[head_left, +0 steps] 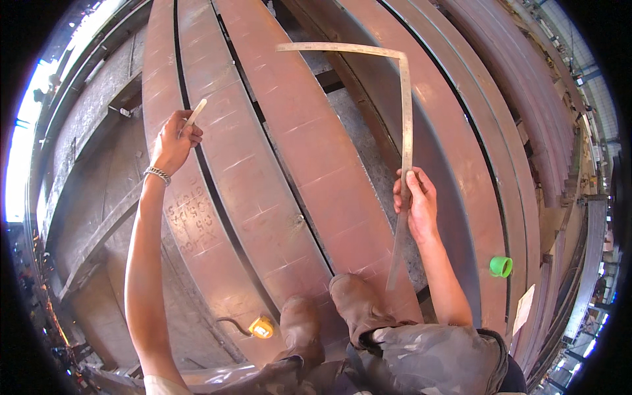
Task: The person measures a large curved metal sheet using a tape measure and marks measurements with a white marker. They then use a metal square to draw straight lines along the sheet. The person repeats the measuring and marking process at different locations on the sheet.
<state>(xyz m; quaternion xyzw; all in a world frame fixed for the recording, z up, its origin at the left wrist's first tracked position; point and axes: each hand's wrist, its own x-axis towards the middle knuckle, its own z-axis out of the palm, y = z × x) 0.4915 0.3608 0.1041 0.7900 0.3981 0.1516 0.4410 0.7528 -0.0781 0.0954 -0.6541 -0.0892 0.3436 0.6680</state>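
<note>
Setting: long rust-brown steel plates (289, 151) lay side by side on the floor of a big workshop, dark gaps running between them, daylight glaring at the far left edge
Stance: two worn brown leather boots (329, 316) stood on the middle plate, with stained grey trousers (428, 359) at the lower edge
Left hand: the left hand (172, 141), a silver chain bracelet (158, 174) at its wrist, was raised over the left plate with fingers curled round a thin pale stick of marking chalk (195, 113)
Right hand: the right hand (415, 204) was closed round the long arm of a large L-shaped grey metal square (405, 112)
Square: it was held up above the plates, its long arm running down past the hand toward the boots and its short arm reaching left from the corner at the top
Nearby: a small bright green plastic cup (501, 266) sat on a plate to the right, well apart from the hands; a yellow tape measure (261, 326) lay just left of the boots
</note>
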